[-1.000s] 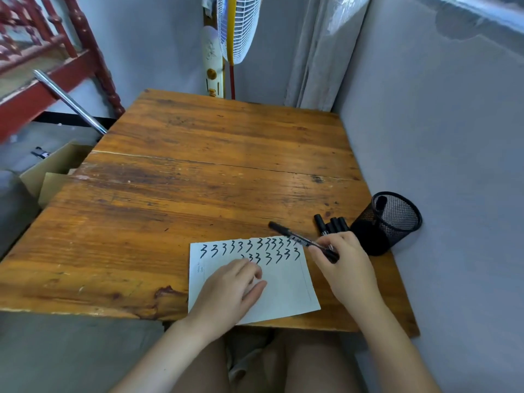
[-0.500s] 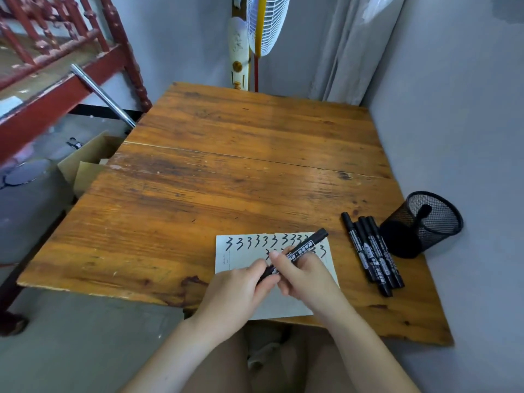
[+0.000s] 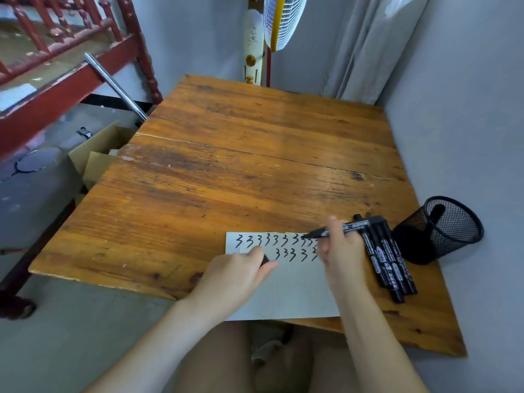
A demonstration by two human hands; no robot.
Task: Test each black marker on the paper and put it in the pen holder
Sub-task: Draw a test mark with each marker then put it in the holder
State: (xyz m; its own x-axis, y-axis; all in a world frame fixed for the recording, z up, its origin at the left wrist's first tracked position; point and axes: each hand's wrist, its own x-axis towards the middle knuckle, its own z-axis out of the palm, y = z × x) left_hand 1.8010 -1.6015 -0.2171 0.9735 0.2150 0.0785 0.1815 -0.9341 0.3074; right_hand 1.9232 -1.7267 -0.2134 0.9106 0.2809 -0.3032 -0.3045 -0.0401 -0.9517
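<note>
A white sheet of paper (image 3: pixel 295 290) lies at the table's near edge, with two rows of black "3" marks across its top. My right hand (image 3: pixel 341 251) holds an uncapped black marker (image 3: pixel 337 229), its tip pointing left over the upper row of marks. My left hand (image 3: pixel 241 272) rests on the paper's left part and pinches the black cap (image 3: pixel 265 260). Several more black markers (image 3: pixel 388 259) lie side by side on the wood right of the paper. A black mesh pen holder (image 3: pixel 442 231) stands at the table's right edge with one dark marker inside.
The wooden table (image 3: pixel 241 177) is pushed against a grey wall on the right. A standing fan (image 3: pixel 279 26) and a curtain are behind the table. A red wooden frame, a metal pole and open cardboard boxes (image 3: pixel 96 154) are on the left.
The cap has come off the marker: my left hand drew back left with it, and my right hand swung the marker so its tip points left over the marks.
</note>
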